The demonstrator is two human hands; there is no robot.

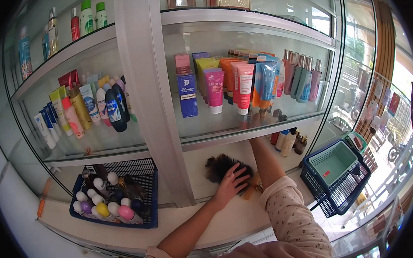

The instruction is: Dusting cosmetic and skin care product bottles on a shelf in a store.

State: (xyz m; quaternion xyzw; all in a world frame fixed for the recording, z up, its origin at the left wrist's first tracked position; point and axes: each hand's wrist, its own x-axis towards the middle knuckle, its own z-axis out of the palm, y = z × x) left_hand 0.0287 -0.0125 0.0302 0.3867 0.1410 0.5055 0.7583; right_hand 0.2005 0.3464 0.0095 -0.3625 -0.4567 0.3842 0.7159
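Observation:
My left hand (233, 180), its fingers spread, is over or against a dark, fluffy feather duster (219, 167) on the white bottom board. Whether it touches the bristles is not clear. An orange-brown item (252, 190) lies partly hidden beside the duster, under my right sleeve. My right forearm reaches up beneath the front rail of the middle glass shelf (228, 136); only a blurred brown shape, possibly my right hand (257, 120), shows through the glass. Above it stand a pink-and-white cosmetic tube (245, 88), a magenta tube (214, 90) and blue packaged tubes (267, 80).
A blue basket (156, 201) of roll-on deodorants and bottles sits at lower left. A metal upright (155, 96) divides the cabinet. Small bottles (287, 143) stand right of my forearm. Dark blue and pale green baskets (334, 161) are at right. Spray bottles (305, 83) line the shelf.

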